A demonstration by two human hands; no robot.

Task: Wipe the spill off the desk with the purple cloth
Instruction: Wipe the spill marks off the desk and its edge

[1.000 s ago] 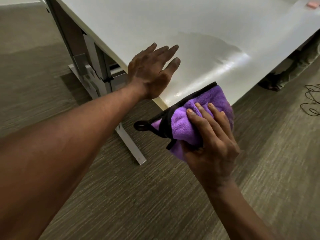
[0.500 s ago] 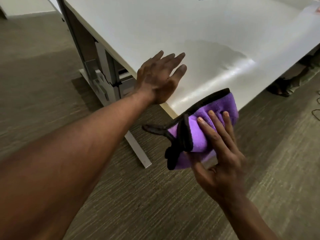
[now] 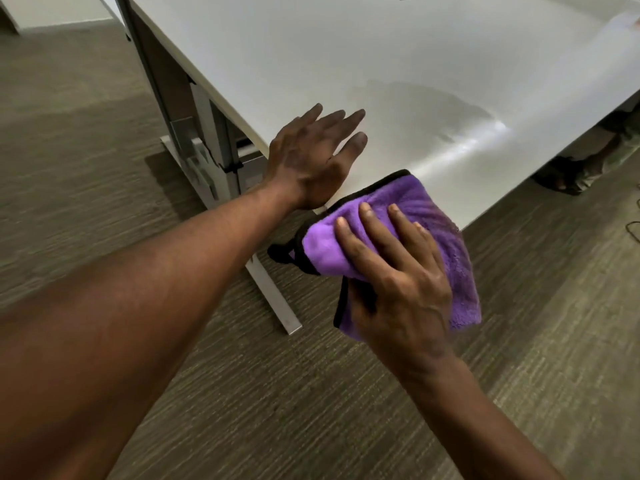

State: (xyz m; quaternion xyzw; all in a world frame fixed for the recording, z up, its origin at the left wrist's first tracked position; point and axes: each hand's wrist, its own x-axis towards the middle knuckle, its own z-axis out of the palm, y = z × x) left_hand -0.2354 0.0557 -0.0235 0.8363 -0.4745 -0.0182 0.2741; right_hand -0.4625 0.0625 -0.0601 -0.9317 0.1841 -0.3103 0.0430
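On the far left is the carpet floor (image 3: 86,168), and then the grey metal leg (image 3: 207,133) that carries the white counter (image 3: 311,46).

Next comes the left hand (image 3: 308,161). It lies flat at the near corner of the counter, the palm down, its fingers (image 3: 341,121) straight and a little spread, gripping nothing. The forearm reaches long from the lower left. I think the hand is put there to steady the body while the other hand works.

More to the right, the right hand (image 3: 398,275) grips the purple cloth (image 3: 422,209). Its fingers (image 3: 375,225) lie over the top of the folded cloth, and the thumb seems to go under it, though I cannot see it well. The cloth has a black border; its front part rests on the near edge of the counter, and the rest hangs off the edge, over the floor. The wrist is bent forward, as for a push.

Further right and away, the spill (image 3: 433,105) shows as a dull wet patch with a bright shine beside it. The cloth does not touch it yet, so in my judgement the wiping stroke is only about to begin. At the far right, under the counter, a foot in a sandal (image 3: 568,174) is visible.
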